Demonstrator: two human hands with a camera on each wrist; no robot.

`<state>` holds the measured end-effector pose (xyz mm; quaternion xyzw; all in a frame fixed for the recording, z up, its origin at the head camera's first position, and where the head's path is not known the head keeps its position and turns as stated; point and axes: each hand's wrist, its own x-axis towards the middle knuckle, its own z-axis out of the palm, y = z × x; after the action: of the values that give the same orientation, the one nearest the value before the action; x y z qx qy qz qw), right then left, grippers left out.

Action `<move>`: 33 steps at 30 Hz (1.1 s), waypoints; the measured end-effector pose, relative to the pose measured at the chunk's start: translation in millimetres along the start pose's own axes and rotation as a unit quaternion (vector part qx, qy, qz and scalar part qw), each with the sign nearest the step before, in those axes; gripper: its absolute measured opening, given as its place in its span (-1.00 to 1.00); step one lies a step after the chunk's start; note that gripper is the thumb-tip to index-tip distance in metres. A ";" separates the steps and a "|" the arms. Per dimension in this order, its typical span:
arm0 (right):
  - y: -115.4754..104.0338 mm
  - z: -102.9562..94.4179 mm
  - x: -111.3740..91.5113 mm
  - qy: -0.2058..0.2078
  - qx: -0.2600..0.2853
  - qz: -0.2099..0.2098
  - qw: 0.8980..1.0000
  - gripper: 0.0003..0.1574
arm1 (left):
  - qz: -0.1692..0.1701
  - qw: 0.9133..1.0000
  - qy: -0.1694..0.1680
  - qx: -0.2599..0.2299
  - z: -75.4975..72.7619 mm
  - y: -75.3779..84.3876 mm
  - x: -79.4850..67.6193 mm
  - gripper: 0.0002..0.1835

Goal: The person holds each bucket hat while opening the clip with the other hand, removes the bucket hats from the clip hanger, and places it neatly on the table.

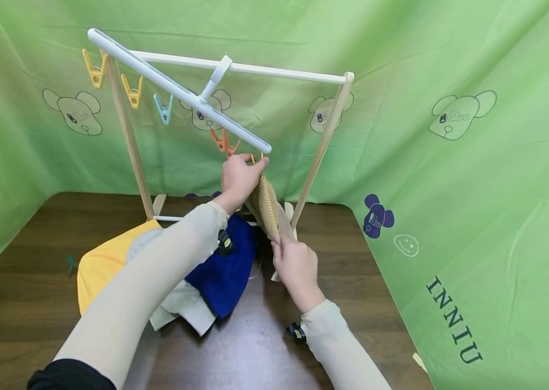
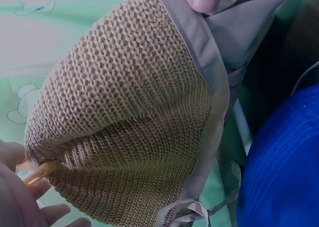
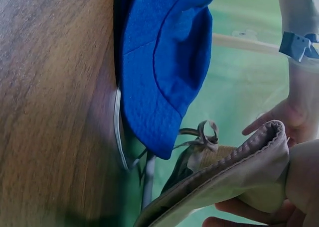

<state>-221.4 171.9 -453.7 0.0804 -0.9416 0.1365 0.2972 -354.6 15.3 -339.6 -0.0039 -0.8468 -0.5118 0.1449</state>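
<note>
A tan knitted sun hat (image 1: pixel 268 208) with a beige fabric brim (image 3: pixel 239 179) and a small tie bow (image 2: pixel 187 209) hangs below the right end of a pale blue hanger (image 1: pixel 157 78). At its crown, my left hand (image 1: pixel 239 176) pinches a yellow clothespin (image 2: pixel 42 171), whose jaws sit on the knit. Lower down, my right hand (image 1: pixel 298 265) grips the brim, thumb on the fabric. Orange clothespins (image 1: pixel 223 142) hang beside my left hand. Further left on the hanger are a blue clothespin (image 1: pixel 163 109) and two yellow ones, one being the outer clothespin (image 1: pixel 95 69).
The hanger hooks over the white bar (image 1: pixel 284 72) of a wooden-legged rack (image 1: pixel 320 154). A blue hat (image 1: pixel 235 265), a pale grey item (image 1: pixel 184 303) and a yellow item (image 1: pixel 99 260) lie heaped on the brown table (image 1: pixel 352 287). Green printed cloth (image 1: pixel 450 189) surrounds it.
</note>
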 end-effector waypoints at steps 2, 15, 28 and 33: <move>2.0 -0.7 0.1 0.004 0.001 -0.004 1.000 -0.80 | 0.001 1.000 0.002 -0.004 0.7 -0.1 -0.5 -0.64; 10.5 -1.0 1.6 0.018 0.010 -0.020 1.000 -0.90 | 0.011 1.000 0.002 -0.004 0.3 0.9 -0.5 -0.61; 13.0 -4.4 1.6 0.018 0.003 -0.023 1.000 -0.84 | 0.029 0.999 0.006 -0.010 -0.8 1.3 -0.9 -0.53; 13.3 -6.2 2.4 0.012 0.005 -0.019 1.000 -0.75 | 0.031 0.999 0.005 -0.020 -2.6 1.7 0.0 -0.48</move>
<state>-223.1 186.3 -450.2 0.0984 -0.9355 0.1365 0.3108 -353.7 13.9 -337.0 -0.0301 -0.8354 -0.5235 0.1648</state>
